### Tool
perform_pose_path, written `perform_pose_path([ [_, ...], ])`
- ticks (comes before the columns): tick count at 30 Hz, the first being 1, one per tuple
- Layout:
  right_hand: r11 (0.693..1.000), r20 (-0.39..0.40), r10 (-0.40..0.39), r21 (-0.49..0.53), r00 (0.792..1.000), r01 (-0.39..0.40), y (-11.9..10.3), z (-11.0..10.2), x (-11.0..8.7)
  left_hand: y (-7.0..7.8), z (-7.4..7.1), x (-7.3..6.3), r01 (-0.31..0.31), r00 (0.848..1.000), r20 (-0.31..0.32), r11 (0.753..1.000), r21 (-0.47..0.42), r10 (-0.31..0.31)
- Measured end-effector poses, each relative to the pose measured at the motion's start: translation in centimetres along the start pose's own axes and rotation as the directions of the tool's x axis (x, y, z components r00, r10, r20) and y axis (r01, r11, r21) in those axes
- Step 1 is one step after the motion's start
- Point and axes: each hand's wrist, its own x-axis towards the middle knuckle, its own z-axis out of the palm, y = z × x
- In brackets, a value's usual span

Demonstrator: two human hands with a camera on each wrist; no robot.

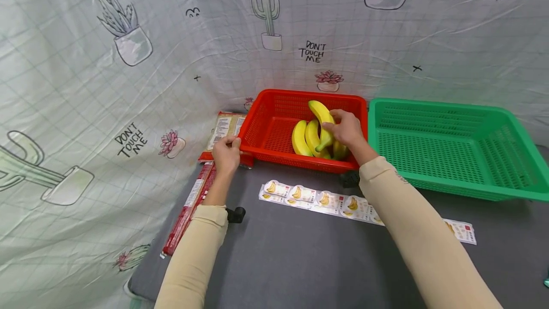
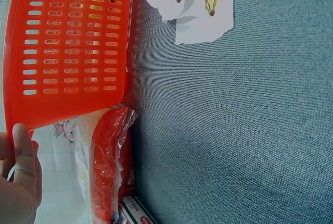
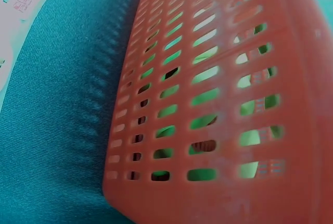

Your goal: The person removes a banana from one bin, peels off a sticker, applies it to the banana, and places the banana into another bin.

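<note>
The right hand's fingers (image 1: 336, 113) are curled around one banana (image 1: 324, 117), with only a banana's thickness between thumb and fingertips. This banana is inside the red basket (image 1: 274, 154), toward its right end, tilted over the other bananas (image 1: 301, 138); whether its weight rests on them cannot be told. The left hand (image 1: 226, 155) pinches the red basket's rim at its front-left corner. A bagged packet (image 1: 225, 128) sits beside the red basket's left end, the green basket (image 1: 429, 151) just to its right. A label strip (image 1: 317, 200) lies on the tabletop (image 1: 291, 256) in front of it.

Risks, as judged: a loose grip could drop the banana and bruise those beneath; uneven pull at the corner could skew the red basket; the right sleeve (image 1: 411, 218), passing over the label strip, could drag it if lowered.
</note>
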Motion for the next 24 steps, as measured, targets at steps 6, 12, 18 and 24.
perform_pose_path([
  [6,0.999,-0.009,-0.036,0.002,0.999,0.036,-0.4,-0.4,-0.5,0.1,0.0,-0.1,-0.001,1.000,-0.005,1.000,0.005,0.001],
  [12,0.998,-0.007,-0.051,0.033,0.999,0.051,-1.2,-0.8,-1.3,0.0,0.1,-0.1,-0.013,1.000,-0.016,1.000,0.017,0.013],
  [18,0.992,0.014,-0.071,0.101,0.997,0.069,-2.1,-1.3,-2.2,0.0,0.0,0.0,-0.013,1.000,-0.019,1.000,0.025,0.013],
  [24,0.984,0.023,-0.091,0.154,0.996,0.086,-2.8,-1.9,-3.2,0.0,0.0,0.0,-0.007,1.000,-0.015,1.000,0.015,0.007],
])
